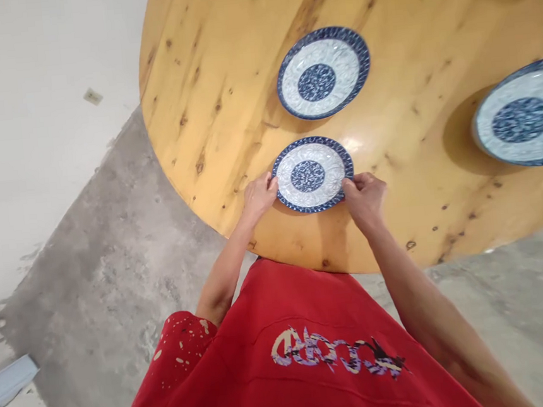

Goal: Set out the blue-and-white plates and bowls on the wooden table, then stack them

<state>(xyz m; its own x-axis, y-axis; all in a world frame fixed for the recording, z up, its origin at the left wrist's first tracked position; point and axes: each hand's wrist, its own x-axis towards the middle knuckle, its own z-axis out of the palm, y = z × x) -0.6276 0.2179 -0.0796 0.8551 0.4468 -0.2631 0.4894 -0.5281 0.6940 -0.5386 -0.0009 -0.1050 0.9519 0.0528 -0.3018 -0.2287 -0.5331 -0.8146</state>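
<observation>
Yellow, knotted wooden worktop (222, 75) with a curved edge spans the frame's top centre and right. Left hand (260, 194): fingers grip the left rim of the near plate (308, 175), mid-frame, dark-blue rimmed with a speckled blue centre. Right hand (367, 200): fingers pinch the same plate's right rim. Cannot tell whether its base touches the worktop. Second plate (317, 82), similar pattern, sits just above it in the frame. Third plate (523, 119), far right, is cut by the frame edge. Red shirt (303, 302) with lettering fills bottom centre. Grey floor (127, 241) shows at left; white wall (41, 71), upper left, carries a small fitting (93, 96).
</observation>
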